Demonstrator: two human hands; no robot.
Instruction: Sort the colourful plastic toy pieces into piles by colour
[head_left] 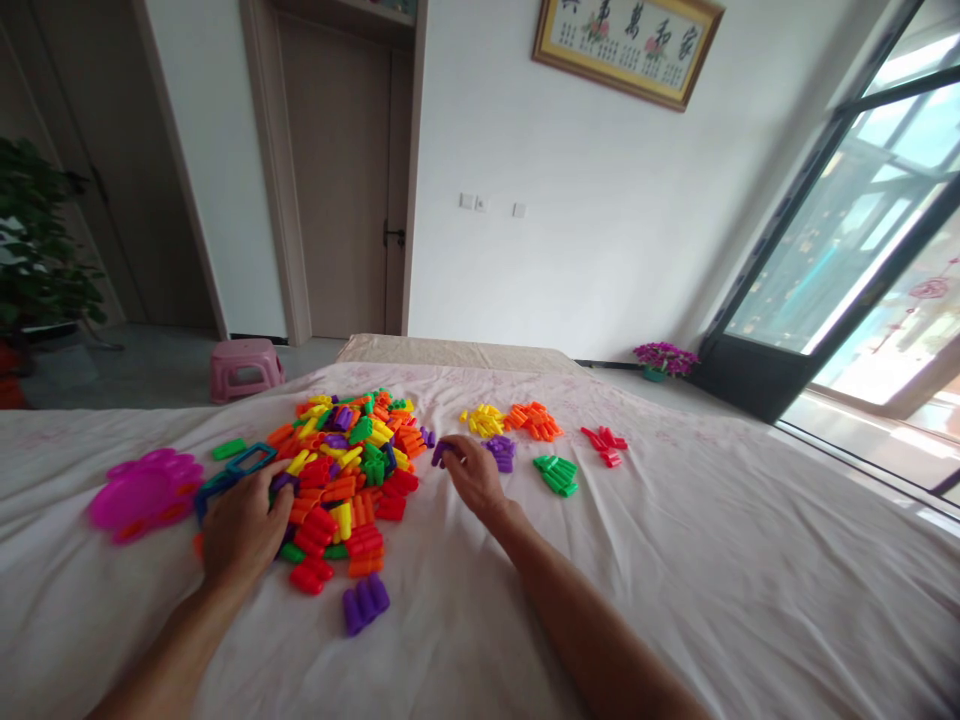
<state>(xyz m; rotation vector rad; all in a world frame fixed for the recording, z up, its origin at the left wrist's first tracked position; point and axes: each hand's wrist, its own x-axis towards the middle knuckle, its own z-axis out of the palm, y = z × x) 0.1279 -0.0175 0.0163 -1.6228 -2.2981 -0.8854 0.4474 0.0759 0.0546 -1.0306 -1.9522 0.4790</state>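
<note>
A mixed heap of plastic building blocks [367, 470] in several colours lies on a cloth-covered surface. My left hand [246, 522] rests at the heap's left side, with a purple block [285, 482] between thumb and fingertips. To the right of the heap, my right hand [474, 478] pinches another purple block [439, 452], its fingers closed. Beyond and beside that hand are small single-colour groups: yellow blocks [487, 419], orange blocks [534, 421], purple blocks [502, 454], green blocks [556, 475] and red blocks [604, 445]. One purple block [366, 604] lies in front of the heap.
Left of the heap are a magenta flower-shaped tray [146, 490], a green block [229, 449] and a blue frame-like piece [252, 459]. A pink stool [246, 368] stands on the floor behind. Potted magenta flowers [664, 359] sit near the glass door.
</note>
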